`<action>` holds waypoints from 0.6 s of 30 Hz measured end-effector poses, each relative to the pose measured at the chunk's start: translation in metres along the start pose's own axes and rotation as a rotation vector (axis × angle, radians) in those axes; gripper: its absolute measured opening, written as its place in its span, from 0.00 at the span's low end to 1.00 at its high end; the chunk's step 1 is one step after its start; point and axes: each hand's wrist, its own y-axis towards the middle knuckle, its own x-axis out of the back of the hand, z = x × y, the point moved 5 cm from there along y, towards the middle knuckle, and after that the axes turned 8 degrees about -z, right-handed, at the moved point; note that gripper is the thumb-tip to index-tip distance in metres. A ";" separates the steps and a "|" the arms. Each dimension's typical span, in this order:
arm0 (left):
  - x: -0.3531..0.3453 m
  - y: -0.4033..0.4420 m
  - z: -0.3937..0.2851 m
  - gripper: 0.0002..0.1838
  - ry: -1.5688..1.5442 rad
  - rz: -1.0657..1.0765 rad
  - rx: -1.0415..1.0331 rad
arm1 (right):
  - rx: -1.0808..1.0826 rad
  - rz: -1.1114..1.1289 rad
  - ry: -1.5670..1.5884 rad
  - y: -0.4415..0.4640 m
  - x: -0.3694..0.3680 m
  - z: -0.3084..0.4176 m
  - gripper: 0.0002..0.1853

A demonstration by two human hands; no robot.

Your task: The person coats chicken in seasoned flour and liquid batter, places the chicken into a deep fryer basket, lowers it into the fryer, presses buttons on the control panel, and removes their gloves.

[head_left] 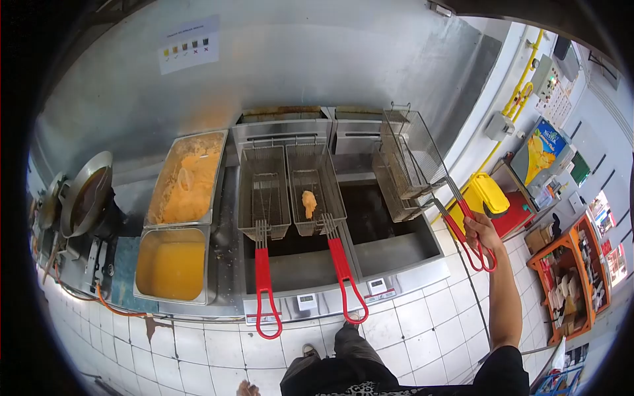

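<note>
At the right, my right hand (483,231) is closed around the red handles (458,230) of two wire fryer baskets (413,155). The baskets are raised and tilted over the right vat of dark oil (370,210). Two more baskets rest side by side over the left vat. The left one (265,188) shows no food; the other basket (317,165) holds one piece of battered food (309,204). Their red handles point toward me. My left hand (248,389) hangs low at the bottom edge, partly cut off, with its fingers loosely apart and nothing visible in them.
Left of the fryer (409,274) stand a tray of orange breading (188,175) and a pan of yellow liquid (172,264). Several woks (89,191) are farther left. A yellow bin (485,195) and an orange shelf (571,277) are at the right. White tiles (409,323) cover the floor.
</note>
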 end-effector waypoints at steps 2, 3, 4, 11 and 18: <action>-0.017 0.010 -0.021 0.35 0.165 0.124 -0.058 | -0.008 -0.020 -0.044 0.001 0.008 -0.005 0.10; -0.025 0.011 -0.036 0.26 -0.030 -0.214 0.164 | -0.019 0.009 -0.048 0.001 0.013 -0.008 0.11; -0.044 0.004 -0.050 0.24 0.033 -0.171 0.114 | -0.026 0.007 -0.055 0.000 0.018 -0.011 0.11; -0.073 -0.004 -0.069 0.25 0.124 -0.178 0.175 | -0.073 0.006 -0.131 0.004 0.018 -0.026 0.10; -0.047 -0.017 -0.044 0.23 0.146 -0.223 0.225 | -0.046 -0.032 -0.433 0.015 0.035 -0.010 0.15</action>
